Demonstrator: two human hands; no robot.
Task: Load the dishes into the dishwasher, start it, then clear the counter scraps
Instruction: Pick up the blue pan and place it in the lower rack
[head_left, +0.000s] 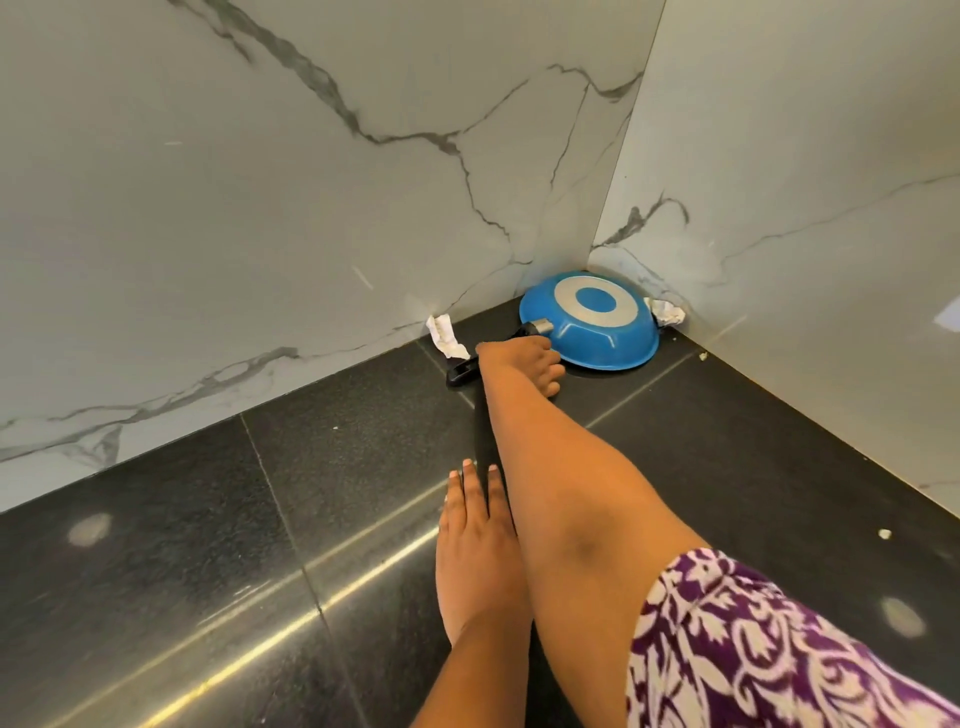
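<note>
Purple and white, my sleeve (769, 649) is the closest thing, low on the right. My right arm goes out from it, far across the black counter (182, 571) toward the back corner where the two marble walls (234, 182) meet.

My right hand (519, 361) lies on the black handle (460, 373) of the blue pan (597, 332). My fingers curl down over the handle, but I cannot tell if they are closed tight around it. One end of the handle sticks out past my hand on the left.

The blue pan sits upside down, tucked right in the back corner of the counter, just past my fingers. Its round silver and blue bottom faces up.

My left hand (480, 551) lies flat on the counter, near the front edge, fingers straight and holding nothing.

A white paper scrap (445, 338) lies against the back wall, just beside the handle. Another crumpled scrap (667, 312) sits behind the pan, in the corner. Small crumbs (884, 533) lie toward the right edge.
</note>
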